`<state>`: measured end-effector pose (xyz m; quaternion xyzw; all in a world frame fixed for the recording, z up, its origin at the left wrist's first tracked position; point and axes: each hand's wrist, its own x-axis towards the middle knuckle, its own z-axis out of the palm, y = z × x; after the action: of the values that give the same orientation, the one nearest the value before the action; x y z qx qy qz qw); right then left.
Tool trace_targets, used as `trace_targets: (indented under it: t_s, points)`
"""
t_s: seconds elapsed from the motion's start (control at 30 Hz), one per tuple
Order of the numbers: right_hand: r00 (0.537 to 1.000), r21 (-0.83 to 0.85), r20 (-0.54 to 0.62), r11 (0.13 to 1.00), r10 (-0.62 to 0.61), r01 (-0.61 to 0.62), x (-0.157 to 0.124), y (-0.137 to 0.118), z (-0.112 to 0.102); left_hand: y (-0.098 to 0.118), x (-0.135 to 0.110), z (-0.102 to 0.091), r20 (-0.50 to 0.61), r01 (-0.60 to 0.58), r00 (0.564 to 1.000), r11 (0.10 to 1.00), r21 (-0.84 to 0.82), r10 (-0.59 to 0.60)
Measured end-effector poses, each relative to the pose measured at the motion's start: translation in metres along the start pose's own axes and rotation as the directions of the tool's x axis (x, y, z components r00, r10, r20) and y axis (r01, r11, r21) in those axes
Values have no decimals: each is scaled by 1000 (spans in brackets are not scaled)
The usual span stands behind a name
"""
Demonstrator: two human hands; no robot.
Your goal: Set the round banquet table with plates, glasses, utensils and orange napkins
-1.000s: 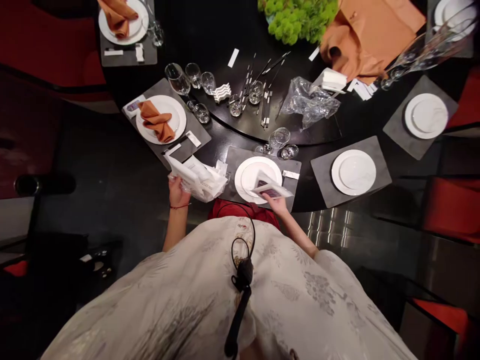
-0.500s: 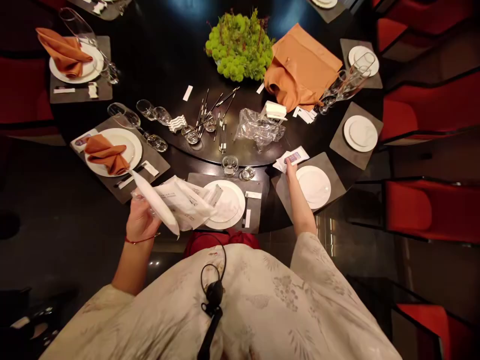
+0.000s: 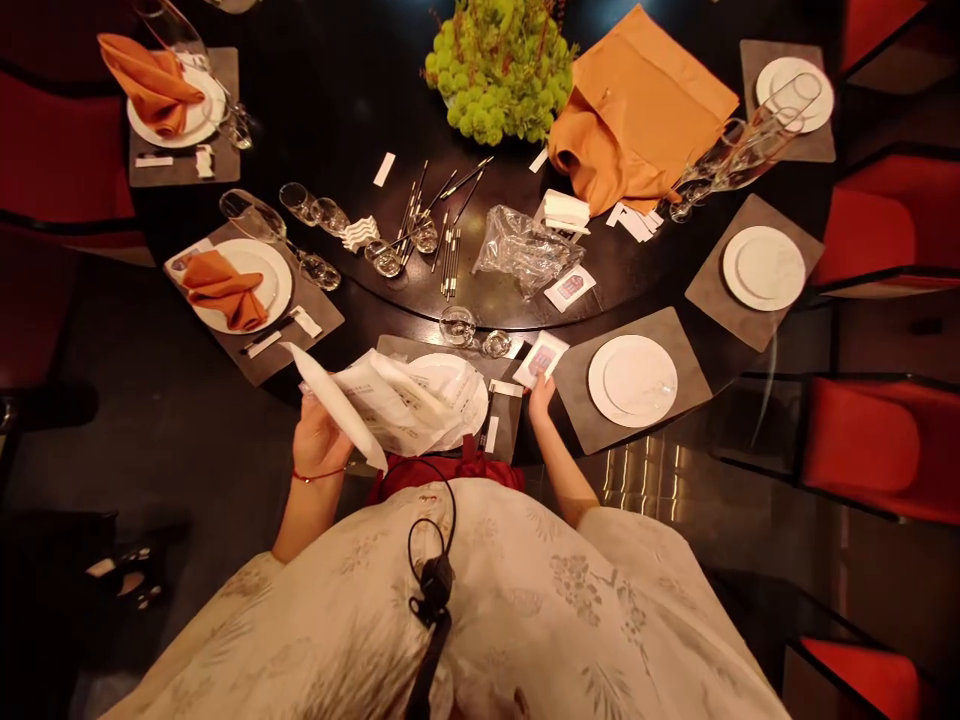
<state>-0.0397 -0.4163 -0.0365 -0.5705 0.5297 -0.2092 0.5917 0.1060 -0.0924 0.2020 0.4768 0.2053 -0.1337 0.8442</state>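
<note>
My left hand (image 3: 319, 432) is closed on an opened plastic bag (image 3: 409, 405) with white packaging in it, which hangs over the plate (image 3: 474, 385) in front of me. Between the fingers of my right hand (image 3: 541, 392) is a flat white packet (image 3: 541, 358) with purple print, probably a wet wipe. It is above the right side of the near placemat (image 3: 510, 395), by the chopsticks. A similar printed packet (image 3: 570, 288) lies on the raised centre of the table, beside crumpled clear plastic (image 3: 517, 250).
Glasses (image 3: 457, 326) stand just beyond the near plate. Several loose chopsticks (image 3: 450, 260), a stack of orange napkins (image 3: 645, 110) and a green plant centrepiece (image 3: 499, 70) occupy the table centre. Another plate (image 3: 632, 382) sits to the right, with red chairs (image 3: 862, 430) beyond.
My right hand has drawn left and back from beside the right-hand plate with one packet. A second packet now lies on the table centre. The bag in my left hand has shifted slightly right.
</note>
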Motion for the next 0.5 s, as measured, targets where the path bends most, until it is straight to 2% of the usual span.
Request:
trace_targets:
  t_s: [0.07, 0.13, 0.17, 0.23, 0.3, 0.37, 0.43, 0.5]
  points:
    - [985, -65, 154, 996, 72, -63, -54, 29, -5, 6, 5, -9, -2, -8, 1000, 1000, -5, 8]
    - [930, -164, 336, 982, 148, -97, -97, 45, -5, 15, 13, -19, -1, -27, 1000, 1000, -16, 27]
    - [882, -216, 434, 972, 185, -97, -113, 48, -1, 21, 17, -25, -1, -51, 999, 998, -24, 51]
    - [743, -295, 622, 953, 246, -68, -138, 50, 18, 34, 27, -38, -4, -135, 991, 990, -42, 135]
    - [583, -348, 756, 937, 299, -29, -158, 49, 52, 48, 37, -52, 10, -214, 977, 976, -45, 215]
    - [472, -403, 805, 915, 359, -9, -176, 49, 95, 62, 46, -67, 50, -285, 956, 957, -59, 288]
    - [436, -472, 792, 882, 427, -6, -195, 50, 141, 75, 52, -82, 99, -351, 928, 933, -83, 358]
    - [465, -539, 751, 842, 469, 20, -214, 52, 179, 88, 56, -94, 107, -368, 922, 928, -55, 372]
